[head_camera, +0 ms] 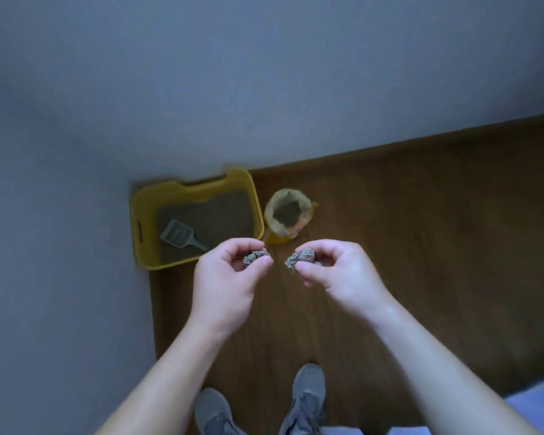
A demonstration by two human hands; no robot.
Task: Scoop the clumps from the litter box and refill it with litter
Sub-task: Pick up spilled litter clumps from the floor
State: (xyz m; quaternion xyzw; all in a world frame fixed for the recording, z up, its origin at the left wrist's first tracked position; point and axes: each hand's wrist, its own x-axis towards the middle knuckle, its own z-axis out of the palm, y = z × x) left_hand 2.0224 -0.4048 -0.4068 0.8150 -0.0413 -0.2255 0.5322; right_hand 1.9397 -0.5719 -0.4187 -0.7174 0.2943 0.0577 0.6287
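A yellow litter box (145, 215) sits on the floor in the room's corner, filled with brownish litter. A grey slotted scoop (178, 235) lies in the litter at its left side. To the right of the box stands an open bag of litter (288, 213) with its top rolled down. I stand over them. My left hand (225, 277) pinches a grey litter clump (255, 257) between thumb and fingers. My right hand (339, 271) pinches a second grey clump (300, 257). Both hands are held in the air, above the floor in front of the box.
Grey walls (76, 152) meet in the corner behind the box. The floor (421, 230) is brown wood. My two grey shoes (307, 394) stand at the bottom of the view. A pale blue cloth (534, 406) shows at the bottom right.
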